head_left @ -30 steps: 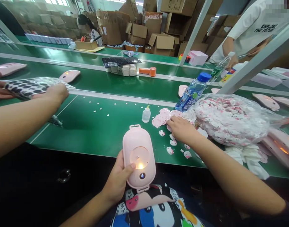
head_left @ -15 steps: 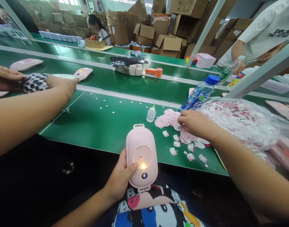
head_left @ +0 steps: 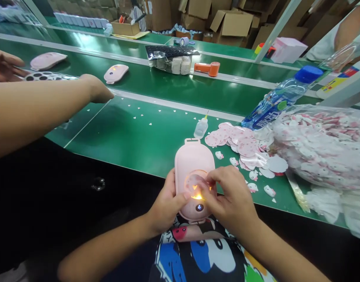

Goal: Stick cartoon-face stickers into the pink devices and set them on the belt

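A pale pink oval device (head_left: pixel 187 160) with a glowing light and a small lit display showing 4 rests in my left hand (head_left: pixel 167 201), thumb over its front. My right hand (head_left: pixel 234 196) pinches a thin, pink-patterned disc (head_left: pixel 194 181) over the round recess in the device. Beyond lie a pile of pink-patterned discs (head_left: pixel 247 145), several small white cat-face pieces (head_left: pixel 252 188) and a small dropper bottle (head_left: pixel 200 127) with a yellow tip. Tiny white triangles (head_left: pixel 150 124) are scattered over the green table (head_left: pixel 133 145).
A co-worker's arms (head_left: pixel 41 100) reach in from the left. At right stand a blue-capped bottle (head_left: pixel 275 100) and a large plastic bag (head_left: pixel 324 149) of pieces. Farther back are an orange tool (head_left: pixel 207 69), a black-topped package (head_left: pixel 172 58) and another pink device (head_left: pixel 115 73).
My right hand has come from the disc pile to the device with a disc. The view has shifted, and the co-worker's hands at left have moved apart.
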### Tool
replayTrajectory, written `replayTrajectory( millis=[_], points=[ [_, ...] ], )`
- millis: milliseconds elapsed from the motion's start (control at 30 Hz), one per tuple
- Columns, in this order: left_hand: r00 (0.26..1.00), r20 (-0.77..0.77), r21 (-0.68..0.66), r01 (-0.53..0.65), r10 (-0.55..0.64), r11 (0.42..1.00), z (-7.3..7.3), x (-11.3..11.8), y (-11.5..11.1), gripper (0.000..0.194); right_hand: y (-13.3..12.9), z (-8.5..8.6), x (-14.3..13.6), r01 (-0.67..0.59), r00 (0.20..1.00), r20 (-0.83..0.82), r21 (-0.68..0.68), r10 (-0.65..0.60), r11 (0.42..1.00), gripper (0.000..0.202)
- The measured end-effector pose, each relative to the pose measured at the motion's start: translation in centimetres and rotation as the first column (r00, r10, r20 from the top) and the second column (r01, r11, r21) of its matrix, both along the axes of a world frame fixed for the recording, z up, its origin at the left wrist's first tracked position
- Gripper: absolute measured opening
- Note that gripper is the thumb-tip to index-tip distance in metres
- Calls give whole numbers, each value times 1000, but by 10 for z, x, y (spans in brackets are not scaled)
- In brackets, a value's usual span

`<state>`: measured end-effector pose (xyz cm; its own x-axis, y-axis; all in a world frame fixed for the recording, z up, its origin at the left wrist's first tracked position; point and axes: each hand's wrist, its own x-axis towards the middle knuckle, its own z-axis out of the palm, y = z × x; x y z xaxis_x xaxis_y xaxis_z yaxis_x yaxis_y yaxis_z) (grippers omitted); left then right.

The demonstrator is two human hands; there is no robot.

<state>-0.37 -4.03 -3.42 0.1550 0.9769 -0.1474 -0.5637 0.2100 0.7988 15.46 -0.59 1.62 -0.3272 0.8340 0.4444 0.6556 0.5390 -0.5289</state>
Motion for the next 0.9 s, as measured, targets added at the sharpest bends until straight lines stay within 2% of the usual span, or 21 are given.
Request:
replayTrajectory(
  millis=[167, 333, 467, 733, 900],
  points=[
    [996, -74, -58, -44, 39, 997, 4, -2, 0, 48, -2, 1, 0, -35, 999, 13, 109, 34, 993, 12],
    [988, -114, -42, -111, 105, 993, 5, -3, 2, 43, -6, 0, 0, -94, 995, -5, 196, 97, 976, 9],
    [983, -149, -34, -118, 111, 992, 7, -3, 4, 43, -8, -5, 2, -79, 997, 4, 218, 81, 973, 23],
    [985, -125, -79, -132, 121, 988, 10, -2, 6, 40, -8, -2, 2, -42, 999, 11, 113, 41, 993, 39],
    [988, -80, -56, -140, 135, 989, 11, -1, 2, 37, -6, -4, 1, -33, 999, -3, 33, 33, 999, 59]
  ],
)
